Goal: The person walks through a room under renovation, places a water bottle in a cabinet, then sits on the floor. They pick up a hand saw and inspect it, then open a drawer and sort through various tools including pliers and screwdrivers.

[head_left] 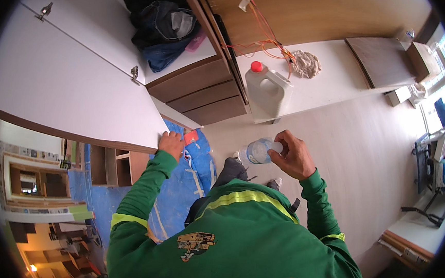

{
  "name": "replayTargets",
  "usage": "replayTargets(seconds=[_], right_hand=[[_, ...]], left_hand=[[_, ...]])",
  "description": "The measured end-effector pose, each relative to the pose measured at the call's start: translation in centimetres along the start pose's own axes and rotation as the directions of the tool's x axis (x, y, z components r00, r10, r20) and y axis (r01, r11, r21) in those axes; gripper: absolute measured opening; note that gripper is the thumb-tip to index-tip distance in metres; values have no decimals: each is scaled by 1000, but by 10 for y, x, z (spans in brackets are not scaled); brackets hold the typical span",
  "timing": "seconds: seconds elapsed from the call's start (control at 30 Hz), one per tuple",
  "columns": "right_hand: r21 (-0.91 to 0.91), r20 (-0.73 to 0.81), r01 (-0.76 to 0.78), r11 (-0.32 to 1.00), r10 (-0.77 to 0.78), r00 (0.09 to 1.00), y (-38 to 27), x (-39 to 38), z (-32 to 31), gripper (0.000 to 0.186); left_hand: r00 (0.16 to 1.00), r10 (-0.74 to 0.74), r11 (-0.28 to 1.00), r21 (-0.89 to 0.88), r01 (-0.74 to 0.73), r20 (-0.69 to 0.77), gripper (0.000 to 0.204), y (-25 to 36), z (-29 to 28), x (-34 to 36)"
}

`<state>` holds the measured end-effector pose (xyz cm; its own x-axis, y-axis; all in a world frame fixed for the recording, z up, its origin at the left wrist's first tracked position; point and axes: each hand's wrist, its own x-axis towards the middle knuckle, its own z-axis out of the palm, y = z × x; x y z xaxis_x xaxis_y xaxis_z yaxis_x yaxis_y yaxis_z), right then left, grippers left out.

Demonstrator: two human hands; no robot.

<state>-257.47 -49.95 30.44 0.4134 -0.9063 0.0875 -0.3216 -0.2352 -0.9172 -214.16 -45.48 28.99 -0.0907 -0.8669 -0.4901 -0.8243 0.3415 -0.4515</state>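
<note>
My left hand (171,143) is closed round the free edge of a white cabinet door (79,76) with brown edging, which stands swung out to the left. My right hand (295,157) pinches the neck end of a clear plastic bottle (257,152) with a blue label. The bottle is tilted on its side above the floor, in front of my body. Beyond the door, the cabinet holds dark clothes (166,29) on a shelf above brown drawers (193,84).
A white jug (268,89) with a red cap stands on a white ledge (331,64), near orange wires (264,27) and a crumpled cloth (306,64). Blue sheeting (173,204) covers the floor at left, beside a brown shelf unit (112,165). A trolley (435,160) is at far right.
</note>
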Motion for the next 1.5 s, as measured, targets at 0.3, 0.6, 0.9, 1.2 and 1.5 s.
replayTargets(seconds=[0.3,0.6,0.9,1.2,1.5], right_hand=[[-24,51,206,978,-204,978,-65,85,37,36],[36,-21,144,989,-143,989,-91,131,9,60],[166,-285,-220,961,261,923,-30,92,15,43],[306,-444,-254,917,374,814,-20,96,27,40],[253,-532,-143,957,262,805,2,110,9,35]], left_hand=[[863,110,215,-836,-506,-494,118,24,-123,20],[516,-764,-86,-731,-677,-388,86,-111,-111,123],[-39,-974,224,-920,-320,-224,113,-322,-146,226],[212,-977,29,-995,96,-8,102,-338,-19,428],[138,-982,142,-987,72,-131,96,-344,-31,377]])
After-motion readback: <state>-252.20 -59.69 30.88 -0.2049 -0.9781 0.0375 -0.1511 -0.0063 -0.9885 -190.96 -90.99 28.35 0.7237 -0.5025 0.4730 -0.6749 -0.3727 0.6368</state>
